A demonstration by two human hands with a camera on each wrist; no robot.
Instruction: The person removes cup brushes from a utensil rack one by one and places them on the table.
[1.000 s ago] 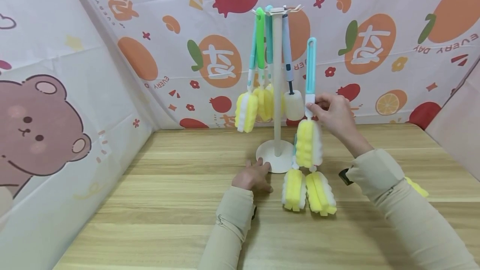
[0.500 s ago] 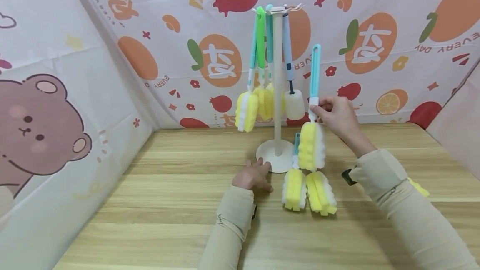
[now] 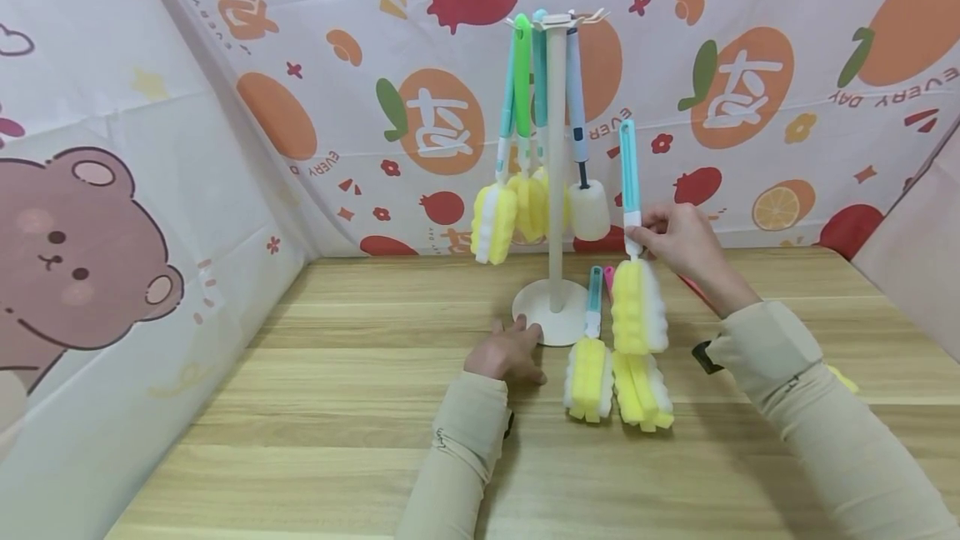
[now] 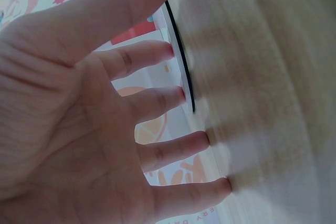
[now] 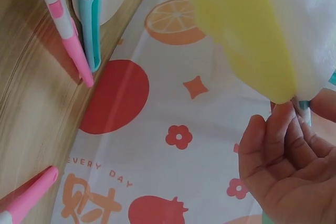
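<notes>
Turquoise-handled brush (image 3: 637,302) held upright in the right hand (image 3: 678,240), beside a white stand (image 3: 556,190)

A wood-grained desk (image 3: 300,440) fills the foreground, with two beige sleeves (image 3: 467,423) reaching over it. Two sponge brushes lie nearest the person, their yellow-and-white heads pointing this way: a teal-handled brush (image 3: 589,375) and, just beside it, a pink-handled brush (image 3: 643,397) partly covered in the head view by the one being held. More yellow sponge (image 3: 843,377) shows past the right sleeve, mostly hidden by it. Behind these, the stand rises from its round base (image 3: 531,307), and four hanging brushes (image 3: 495,223) dangle from its top hooks; three have yellow sponge heads, the fourth a whitish cylinder. Farthest back, a white cloth (image 3: 337,190) printed with oranges and pomegranates covers the wall, and a side cloth bearing a pinkish-brown bear (image 3: 82,248) closes off the left.

The left hand (image 3: 506,352) is nearer, its fingers (image 4: 157,101) released, straight and spread wide: two tips touch the rim of the base, and two others rest on the desk. Farther out, the right hand's thumb and fingers pinch the white neck of the turquoise-handled brush, just to the right of the stand and apart from it. The handle points up, tilted slightly, and the sponge hangs below the grip.
</notes>
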